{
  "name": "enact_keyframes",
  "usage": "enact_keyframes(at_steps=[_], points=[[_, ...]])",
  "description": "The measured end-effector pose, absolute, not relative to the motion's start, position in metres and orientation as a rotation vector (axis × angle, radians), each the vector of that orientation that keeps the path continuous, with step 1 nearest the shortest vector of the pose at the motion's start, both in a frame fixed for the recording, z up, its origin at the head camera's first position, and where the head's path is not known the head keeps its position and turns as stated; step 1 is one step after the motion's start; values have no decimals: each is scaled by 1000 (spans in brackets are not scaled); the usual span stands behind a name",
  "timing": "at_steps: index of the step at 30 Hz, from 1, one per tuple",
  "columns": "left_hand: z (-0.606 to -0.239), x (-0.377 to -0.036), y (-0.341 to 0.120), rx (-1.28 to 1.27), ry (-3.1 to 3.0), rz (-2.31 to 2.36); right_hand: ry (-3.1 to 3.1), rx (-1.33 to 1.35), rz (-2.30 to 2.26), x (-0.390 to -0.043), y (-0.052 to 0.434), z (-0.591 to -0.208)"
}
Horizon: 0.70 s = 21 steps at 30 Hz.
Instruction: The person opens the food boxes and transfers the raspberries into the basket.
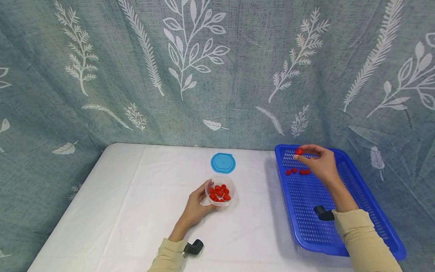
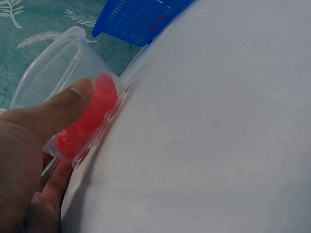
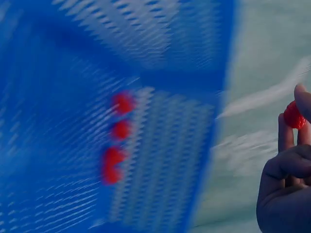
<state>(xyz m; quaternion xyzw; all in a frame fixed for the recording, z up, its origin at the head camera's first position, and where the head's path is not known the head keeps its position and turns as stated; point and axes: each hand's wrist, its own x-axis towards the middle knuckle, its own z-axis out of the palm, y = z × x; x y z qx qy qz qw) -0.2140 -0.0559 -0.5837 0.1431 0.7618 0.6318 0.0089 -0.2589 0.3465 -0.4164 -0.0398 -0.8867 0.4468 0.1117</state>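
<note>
My left hand [image 1: 197, 207] grips a clear plastic container [image 1: 233, 184] standing on the white-covered table. Several red berries [image 1: 219, 192] lie in its bottom. In the left wrist view the thumb presses along the container's wall [image 2: 57, 65], and the other fingers are partly hidden behind it. Over the far end of a blue basket [image 1: 309, 236], my right hand [image 1: 321, 163] pinches a single bumpy red berry [image 3: 293, 116] between thumb and fingertips. Below that hand, several more red berries [image 1: 302, 172] lie in a row on the basket floor.
A round blue lid [image 1: 223, 163] lies flat on the table [image 1: 136, 196], just beyond the container. The perforated basket takes up the table's right side. Behind the table hangs a grey-green curtain [image 1: 244, 75] with white leaf prints.
</note>
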Motion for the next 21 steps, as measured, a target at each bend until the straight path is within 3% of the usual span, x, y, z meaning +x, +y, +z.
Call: enact_keyframes(at_steps=[8, 21], points=[[-584, -214, -54, 420, 2405, 1962, -2706, -79, 1221, -283, 383, -460], [-586, -215, -59, 480, 2376, 1966, -2905, 288, 1263, -294, 405, -508]])
